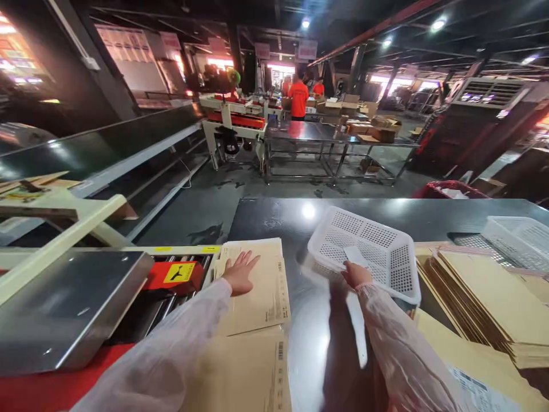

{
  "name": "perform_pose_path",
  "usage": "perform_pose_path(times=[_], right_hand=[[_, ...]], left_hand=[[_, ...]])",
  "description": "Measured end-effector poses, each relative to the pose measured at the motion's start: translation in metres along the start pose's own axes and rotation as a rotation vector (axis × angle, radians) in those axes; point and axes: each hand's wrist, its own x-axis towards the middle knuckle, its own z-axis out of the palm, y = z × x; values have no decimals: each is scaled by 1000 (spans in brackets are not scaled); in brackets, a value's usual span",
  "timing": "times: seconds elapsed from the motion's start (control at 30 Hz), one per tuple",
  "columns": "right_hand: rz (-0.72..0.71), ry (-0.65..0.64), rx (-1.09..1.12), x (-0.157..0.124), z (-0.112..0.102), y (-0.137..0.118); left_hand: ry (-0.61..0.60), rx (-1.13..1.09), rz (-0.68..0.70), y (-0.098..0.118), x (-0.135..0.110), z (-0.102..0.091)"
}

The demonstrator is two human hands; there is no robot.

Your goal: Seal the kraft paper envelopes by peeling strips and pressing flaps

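Observation:
My left hand (240, 273) lies flat with fingers spread on a flattened cardboard box (257, 292) on the dark metal table (386, 209). My right hand (355, 273) grips the near rim of a white perforated plastic basket (369, 249), which is tilted up off the table. A white slip of paper (355, 256) sits inside the basket just above my fingers. Both arms wear translucent plastic sleeves.
A stack of flattened cardboard boxes (484, 300) lies at the right, with a second white basket (517, 237) behind it. A roller conveyor with a red part and yellow label (178, 273) and a steel plate (68, 306) stand at left. People in orange (298, 98) work at far tables.

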Motion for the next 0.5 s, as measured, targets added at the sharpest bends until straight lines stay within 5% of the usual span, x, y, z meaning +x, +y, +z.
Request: perform_pose_path(times=[0.13, 0.23, 0.33, 0.43, 0.5], right_hand=[[41, 91, 108, -61, -23, 18], [225, 145, 155, -131, -29, 65], [474, 111, 142, -203, -12, 103], [543, 13, 156, -248, 12, 108], [547, -1, 162, -261, 20, 101]], left_hand=[[37, 64, -17, 16, -24, -4], [413, 16, -87, 29, -78, 6], [697, -175, -341, 30, -164, 50], [550, -285, -641, 24, -244, 114], [444, -348, -710, 21, -278, 147]])
